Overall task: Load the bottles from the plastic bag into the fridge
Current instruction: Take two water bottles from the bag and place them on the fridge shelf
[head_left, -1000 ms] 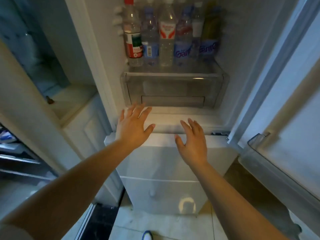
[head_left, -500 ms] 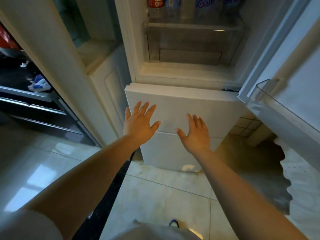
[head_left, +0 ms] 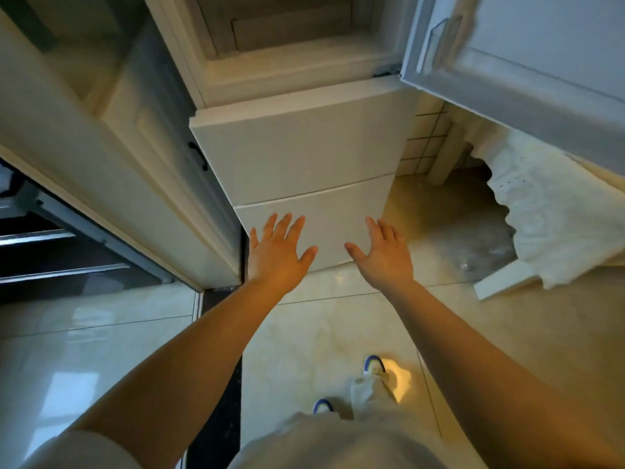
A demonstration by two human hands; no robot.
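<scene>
Glossy tiled floor [head_left: 321, 333], fridge [head_left: 297, 154] ahead, upper door [head_left: 527, 55] open. Left hand [head_left: 275, 255], right hand [head_left: 382, 257] spread, empty. Bottles, bag unseen (possibly behind). Risk: head striking overhanging door.

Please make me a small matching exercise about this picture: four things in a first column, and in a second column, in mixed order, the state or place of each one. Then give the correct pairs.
Column 1
1. left hand
2. upper fridge door
3. lower fridge drawers
4. shoes

Column 2
a. swung open, at the upper right
b. on the tiled floor, white and blue
c. open, fingers spread, holding nothing
d. closed, white fronts

Pairs: 1-c, 2-a, 3-d, 4-b
</scene>
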